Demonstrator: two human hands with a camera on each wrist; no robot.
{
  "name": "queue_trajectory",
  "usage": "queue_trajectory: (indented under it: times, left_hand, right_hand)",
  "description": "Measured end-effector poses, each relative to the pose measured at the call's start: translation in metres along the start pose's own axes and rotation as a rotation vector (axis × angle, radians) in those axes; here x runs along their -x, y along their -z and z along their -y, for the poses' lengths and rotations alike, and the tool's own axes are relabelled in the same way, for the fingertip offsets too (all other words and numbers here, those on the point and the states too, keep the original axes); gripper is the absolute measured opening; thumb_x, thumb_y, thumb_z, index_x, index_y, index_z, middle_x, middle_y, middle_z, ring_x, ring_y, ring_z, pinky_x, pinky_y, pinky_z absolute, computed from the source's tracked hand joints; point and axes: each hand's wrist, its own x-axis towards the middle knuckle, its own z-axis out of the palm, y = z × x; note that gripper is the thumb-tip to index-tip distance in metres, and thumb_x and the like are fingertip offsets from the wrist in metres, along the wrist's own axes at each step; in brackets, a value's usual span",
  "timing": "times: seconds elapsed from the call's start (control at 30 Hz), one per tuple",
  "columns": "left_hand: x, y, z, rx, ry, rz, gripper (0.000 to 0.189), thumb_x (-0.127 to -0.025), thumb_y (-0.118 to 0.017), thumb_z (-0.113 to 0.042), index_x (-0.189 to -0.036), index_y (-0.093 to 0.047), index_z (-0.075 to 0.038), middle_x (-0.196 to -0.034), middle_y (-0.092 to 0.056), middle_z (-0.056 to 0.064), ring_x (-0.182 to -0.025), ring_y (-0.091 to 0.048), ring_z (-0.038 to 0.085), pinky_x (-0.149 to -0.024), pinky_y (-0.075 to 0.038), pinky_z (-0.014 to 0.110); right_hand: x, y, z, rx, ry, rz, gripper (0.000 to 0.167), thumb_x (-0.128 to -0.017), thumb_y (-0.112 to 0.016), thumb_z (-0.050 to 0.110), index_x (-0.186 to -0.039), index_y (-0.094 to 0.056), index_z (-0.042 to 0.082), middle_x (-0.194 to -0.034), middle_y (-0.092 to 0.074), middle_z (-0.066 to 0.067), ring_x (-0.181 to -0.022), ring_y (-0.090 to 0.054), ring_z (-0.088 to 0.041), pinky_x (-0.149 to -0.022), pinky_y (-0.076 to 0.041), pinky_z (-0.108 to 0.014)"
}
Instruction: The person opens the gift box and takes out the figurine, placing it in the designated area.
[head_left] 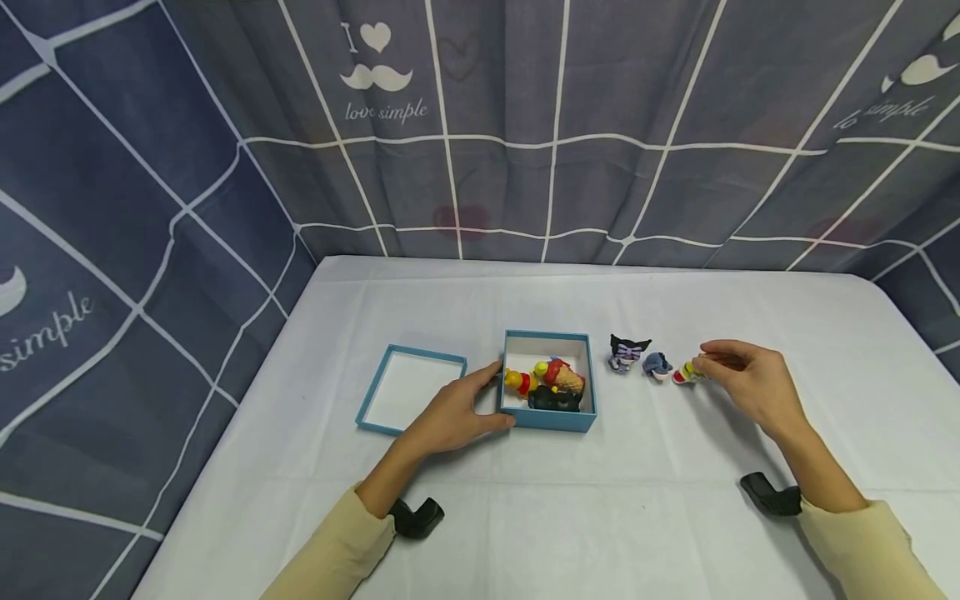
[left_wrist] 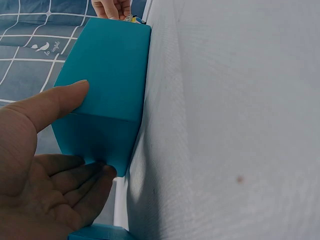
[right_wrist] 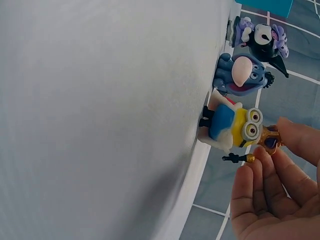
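Near edge: L hand [head_left: 453, 412], unclenched, lays its thumb on the front wall of a teal, square-cornered, cardboard-like box [head_left: 555, 421], fingertips against the side wall; excess push could skid it along the bench [head_left: 562, 517]. A shallow, white-lined lid w/ teal rim [head_left: 411, 387] lies just left, partly hidden by the L hand, so a stray wrist might nudge it. Box contents lie jumbled; anything added may wedge or spill.

R of box: R hand [head_left: 753, 383] pinches the small gold crown [right_wrist: 270, 139] of a yellow, goggle-eyed, plastic-looking figure in blue, w/ white-trimmed cape [right_wrist: 235, 122]. Whether its feet bear on the bench: can't tell. Prob. risks: a high, narrow grip lets it swivel or slip; sideways drift topples the rounded blue donkey figure [right_wrist: 245, 72] just beside, then the black-and-purple, pointy-hooded figure [right_wrist: 262, 40].

Materials, near to far: bench cloth white, matte, faintly creased (may catch small feet); box walls smooth, edges crisp; inside, a red-topped, waffle-textured cone figure [head_left: 566, 379], a knobbly yellow-and-red figure [head_left: 522, 382] and a glossy black piece [head_left: 555, 400]. Backdrop: grey-blue curtain [head_left: 502, 100], white grid, soft folds.
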Motion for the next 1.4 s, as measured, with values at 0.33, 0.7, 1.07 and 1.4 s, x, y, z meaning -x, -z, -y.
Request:
queue_trajectory:
  times: [0.33,0.7,1.07,1.4]
  left_hand:
    - [0.000,0.000,0.001,-0.004,-0.013,0.000,0.085,-0.086,-0.078,-0.032,-0.154,-0.033,-0.006,-0.154,-0.037,0.010,-0.141,-0.034,0.024,-0.113,-0.032,0.043]
    - [-0.001,-0.001,0.002,-0.002,-0.008,-0.003,0.085,-0.086,-0.078,-0.032,-0.154,-0.033,-0.007,-0.154,-0.037,0.010,-0.141,-0.034,0.024,-0.113,-0.031,0.043]
    - [-0.001,0.000,0.002,0.000,-0.010,-0.001,0.086,-0.086,-0.078,-0.033,-0.154,-0.033,-0.007,-0.155,-0.036,0.009,-0.142,-0.033,0.022,-0.113,-0.031,0.042]
    - [0.000,0.000,0.001,0.000,-0.020,-0.002,0.086,-0.086,-0.078,-0.033,-0.154,-0.033,-0.006,-0.154,-0.037,0.010,-0.141,-0.034,0.023,-0.112,-0.032,0.043]
  right_hand:
    - [0.000,0.001,-0.001,-0.023,-0.013,0.014,0.032,-0.089,-0.075,0.011,-0.113,-0.068,-0.009,-0.087,-0.068,0.011,-0.075,-0.060,0.010,-0.064,-0.046,-0.008]
    - [0.002,0.000,0.001,-0.045,-0.023,0.017,0.034,-0.090,-0.073,0.012,-0.116,-0.066,-0.009,-0.091,-0.068,0.011,-0.079,-0.060,0.011,-0.065,-0.048,-0.009]
    - [0.006,-0.005,0.011,-0.001,-0.015,-0.065,0.034,-0.089,-0.074,0.015,-0.115,-0.067,-0.006,-0.109,-0.063,-0.003,-0.091,-0.054,0.008,-0.076,-0.043,-0.005]
    - [0.014,-0.016,0.038,0.005,0.038,-0.115,0.032,-0.089,-0.075,0.014,-0.117,-0.068,-0.002,-0.116,-0.061,-0.013,-0.099,-0.049,0.008,-0.083,-0.038,-0.012]
